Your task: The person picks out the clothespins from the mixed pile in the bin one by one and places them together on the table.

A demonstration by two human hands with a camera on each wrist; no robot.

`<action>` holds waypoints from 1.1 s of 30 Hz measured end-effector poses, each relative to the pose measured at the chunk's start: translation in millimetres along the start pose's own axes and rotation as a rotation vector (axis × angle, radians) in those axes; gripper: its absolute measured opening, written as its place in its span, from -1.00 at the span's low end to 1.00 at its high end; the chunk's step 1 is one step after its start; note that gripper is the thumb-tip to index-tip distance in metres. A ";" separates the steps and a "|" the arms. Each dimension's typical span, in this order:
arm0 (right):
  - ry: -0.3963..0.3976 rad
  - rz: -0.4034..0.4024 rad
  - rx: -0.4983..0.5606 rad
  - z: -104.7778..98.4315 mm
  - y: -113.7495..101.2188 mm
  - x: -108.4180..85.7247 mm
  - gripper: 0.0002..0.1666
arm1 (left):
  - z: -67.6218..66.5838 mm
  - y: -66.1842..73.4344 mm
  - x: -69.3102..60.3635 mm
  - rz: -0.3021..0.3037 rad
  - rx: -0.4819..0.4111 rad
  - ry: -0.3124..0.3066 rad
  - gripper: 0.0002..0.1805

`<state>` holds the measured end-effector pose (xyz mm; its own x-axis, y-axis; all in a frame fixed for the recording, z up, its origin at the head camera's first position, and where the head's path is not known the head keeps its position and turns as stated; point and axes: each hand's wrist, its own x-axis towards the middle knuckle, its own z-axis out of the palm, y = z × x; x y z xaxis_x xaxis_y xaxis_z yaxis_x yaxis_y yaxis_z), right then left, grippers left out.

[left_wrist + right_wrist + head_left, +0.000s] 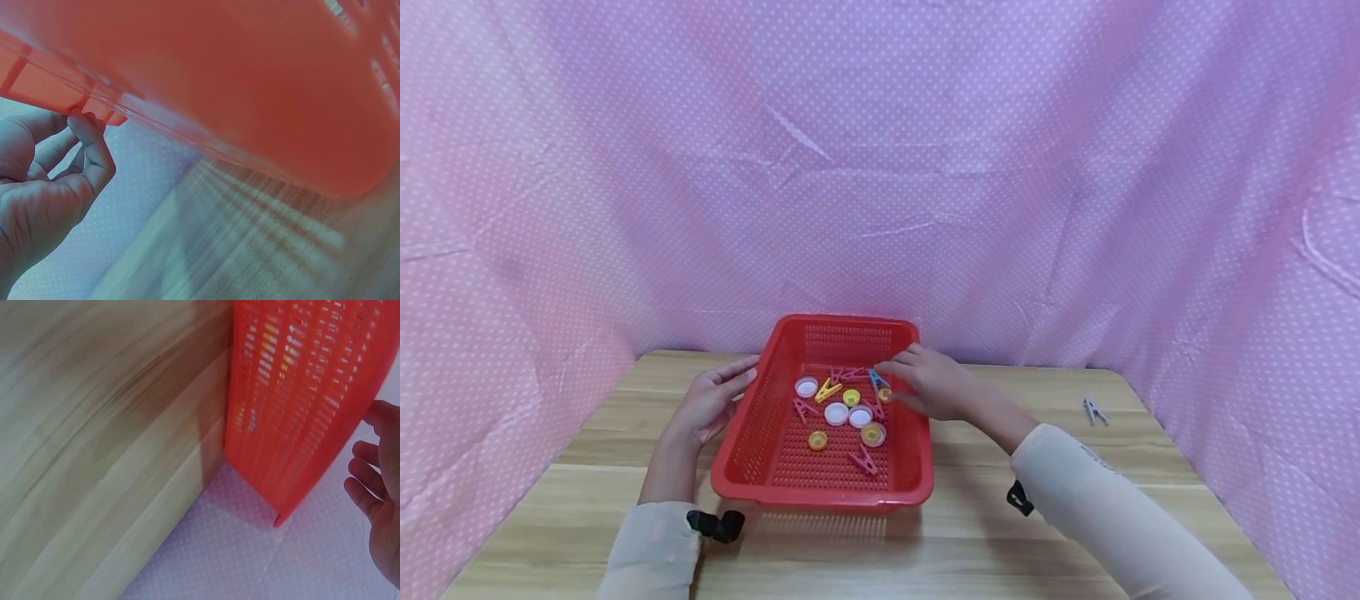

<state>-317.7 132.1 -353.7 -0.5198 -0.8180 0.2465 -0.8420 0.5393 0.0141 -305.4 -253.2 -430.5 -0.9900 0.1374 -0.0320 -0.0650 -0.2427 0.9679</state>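
A red plastic basket (823,497) with slotted walls is in the middle of the wooden table. Inside lie several clothespins, among them a yellow clothespin (827,390), a blue clothespin (877,378) and a pink clothespin (863,459). Several round caps lie among them, including a white cap (836,414) and a yellow cap (851,397). My left hand (709,404) pinches the basket's left rim, thumb and fingertips meeting there in the left wrist view. My right hand (936,383) reaches over the right rim, its loosely bent fingers above the contents. No held item shows there.
A grey clothespin (1095,412) lies alone on the table (1000,533) to the right. Pink dotted cloth (880,167) hangs behind and along both sides. Each forearm has a black strap mount (718,526) near the sleeve cuff.
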 end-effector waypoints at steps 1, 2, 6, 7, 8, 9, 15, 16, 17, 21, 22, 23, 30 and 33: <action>-0.015 0.000 0.019 0.9 -1.7 2.1 -0.43 | 0.1 0.2 -0.1 -0.003 0.005 0.004 -0.39; -0.031 0.000 0.040 1.3 -3.4 4.2 -0.42 | 0.0 0.4 0.1 -0.006 0.012 0.009 -0.39; -0.121 0.023 0.139 1.9 -9.0 12.4 -0.37 | 0.8 2.0 1.6 -0.012 0.023 0.011 -0.40; -0.147 0.037 0.165 2.4 -10.0 14.6 -0.36 | 1.0 2.2 2.0 -0.012 0.021 0.010 -0.40; -0.178 0.054 0.192 3.0 -11.2 16.7 -0.36 | 1.0 2.2 2.6 -0.010 0.019 0.011 -0.41; -0.207 0.074 0.220 4.2 -12.3 18.9 -0.36 | 1.3 2.3 2.8 -0.010 0.016 0.009 -0.41; -0.332 0.107 0.285 19.8 -16.6 30.3 -0.38 | 2.8 1.5 3.0 -0.002 0.020 0.006 -0.41; -0.338 0.100 0.284 22.2 -17.1 31.7 -0.39 | 2.6 1.3 2.9 0.000 0.021 -0.001 -0.41; -0.345 0.094 0.292 24.0 -17.7 32.9 -0.40 | 2.7 1.0 3.0 0.003 0.019 -0.003 -0.41; -0.369 0.076 0.334 28.0 -19.9 37.8 -0.43 | 1.6 0.5 2.3 0.010 0.001 -0.004 -0.44; -0.384 0.074 0.346 28.8 -20.6 39.4 -0.44 | 0.9 0.4 1.9 0.010 0.000 -0.002 -0.44; -0.400 0.069 0.358 29.8 -21.1 41.0 -0.45 | 0.4 0.2 1.5 0.009 0.000 0.003 -0.45; -0.479 0.001 0.343 43.8 -22.1 51.5 -0.54 | -1.9 0.4 0.4 0.017 -0.013 0.006 -0.47; -0.507 -0.013 0.343 48.3 -22.0 52.9 -0.54 | -0.6 -1.0 1.0 0.016 -0.031 -0.004 -0.48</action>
<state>-333.7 67.2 -387.8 -0.4422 -0.8628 -0.2449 -0.8033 0.5025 -0.3198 -306.4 -253.4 -431.6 -0.9904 0.1373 -0.0157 -0.0533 -0.2749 0.9600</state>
